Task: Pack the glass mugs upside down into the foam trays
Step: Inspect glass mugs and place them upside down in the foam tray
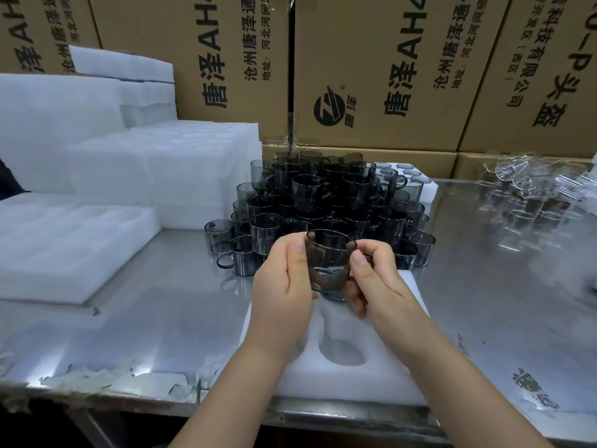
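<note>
Foam tray (371,376) at table edge; smoked glass mug (329,263) held just above it, mouth up; left hand (284,279) and right hand (374,279) both grip its wall; probably light, rigid, slick, breakable; best held by the body.

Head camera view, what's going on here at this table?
A person is packing mugs. The left hand and right hand together hold one smoky glass mug, mouth up and not yet turned over, above a white foam tray at the table's near edge. One pocket of that tray shows empty. A pile of mugs waits behind, and foam tray stacks sit at the left.
</note>
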